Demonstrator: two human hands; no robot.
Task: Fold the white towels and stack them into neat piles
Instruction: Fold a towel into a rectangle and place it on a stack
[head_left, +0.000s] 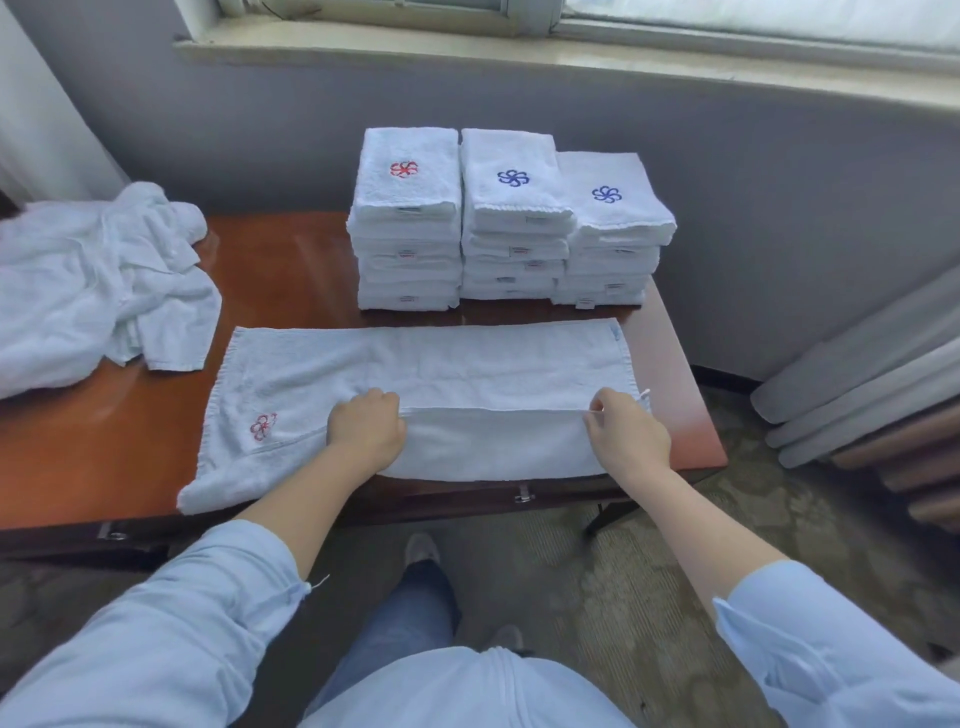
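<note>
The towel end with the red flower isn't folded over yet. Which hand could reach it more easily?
Probably the left hand: it pinches the folded edge of the towel just beside the red flower, while the right hand pinches the same edge at the opposite end.

White towel (415, 358) lies spread along the desk (291, 260) front edge. Left hand (366, 434) and right hand (626, 439) each pinch its near hem, folded partway back. Three folded stacks (511, 218) at back edge; loose pile (98, 280) at left edge.

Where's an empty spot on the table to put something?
The table is bare between the crumpled towel heap and the three stacks, and at the front left, between that heap and the spread towel. The back right and front middle are crowded.
</note>
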